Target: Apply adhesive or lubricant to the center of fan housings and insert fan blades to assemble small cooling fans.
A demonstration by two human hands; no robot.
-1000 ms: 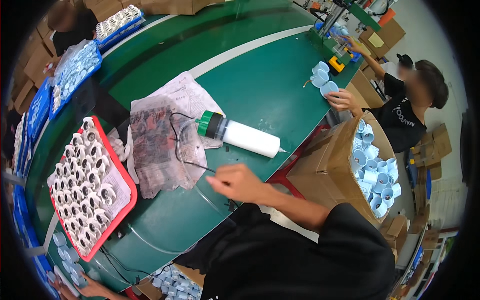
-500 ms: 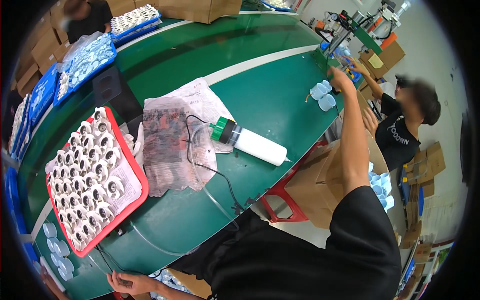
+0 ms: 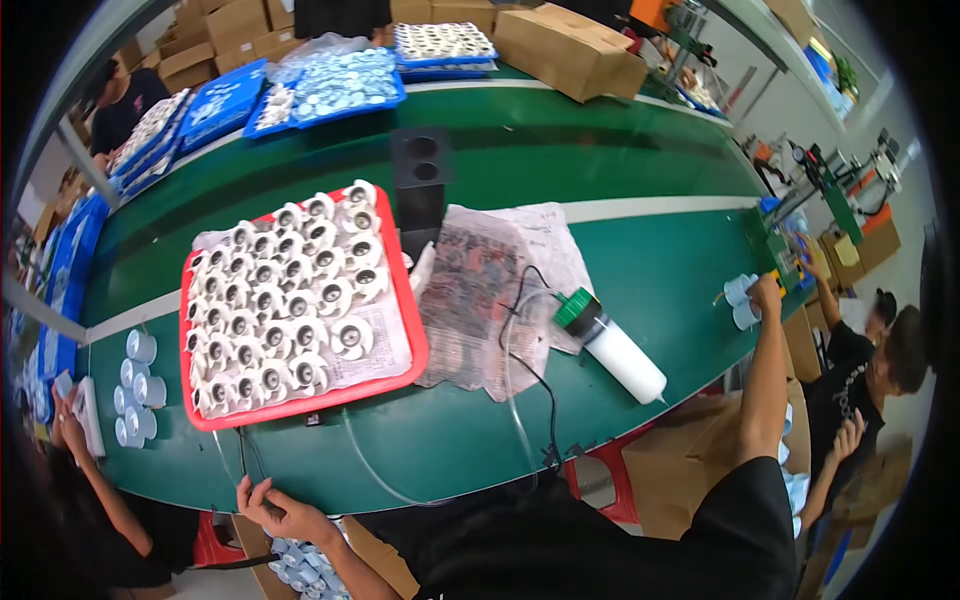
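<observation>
Head view: left hand [image 3: 280, 515] with fingers [image 3: 244, 492] loosely parted; right hand [image 3: 766, 294] at pale-blue cups [image 3: 737, 291], hold unclear.

1 wide fisheye view looks down and forward from head height at the near side of the green worktop [image 3: 660, 270], fairly close, and reaches past its far edge.

A factory assembly workshop: identical light-blue cups [image 3: 739, 290] and a red tray [image 3: 422, 345] of white bladed parts [image 3: 352, 338] on a long green workbench [image 3: 660, 265], stacked cartons [image 3: 238, 25] far left, and, far right, possibly a bench press [image 3: 838, 200], too small to be sure.
</observation>
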